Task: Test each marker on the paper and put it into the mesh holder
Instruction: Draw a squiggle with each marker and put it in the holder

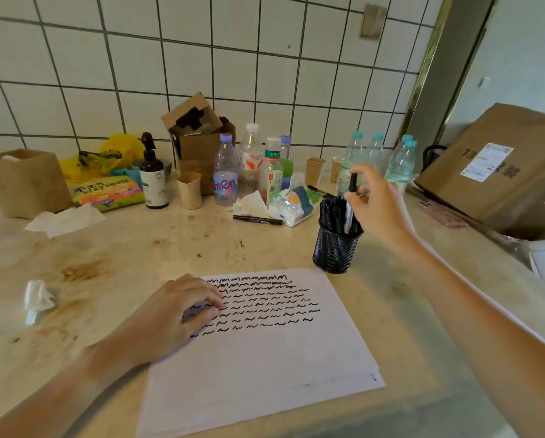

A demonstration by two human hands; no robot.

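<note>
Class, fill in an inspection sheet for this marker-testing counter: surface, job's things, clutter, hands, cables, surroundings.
Surface: stained beige counter.
Job's things: paper with rows of black squiggles; mesh holder full of markers; loose marker lying behind.
Clutter: bottles, paper cup, crumpled tissue, cardboard box.
Hands: left hand rests on paper; right hand pinches a marker above the holder.
Cables: nothing seen.
Surroundings: white tiled wall.

White square wall tiles (239, 49) with dark grout behind. Beige, brown-stained stone countertop (132, 248) below, cluttered along the back edge. Brass-coloured metal strip (429, 58) at the tiled wall's right end, grey door frame (454, 67) beside it. Soft, even daylight throughout.
</note>
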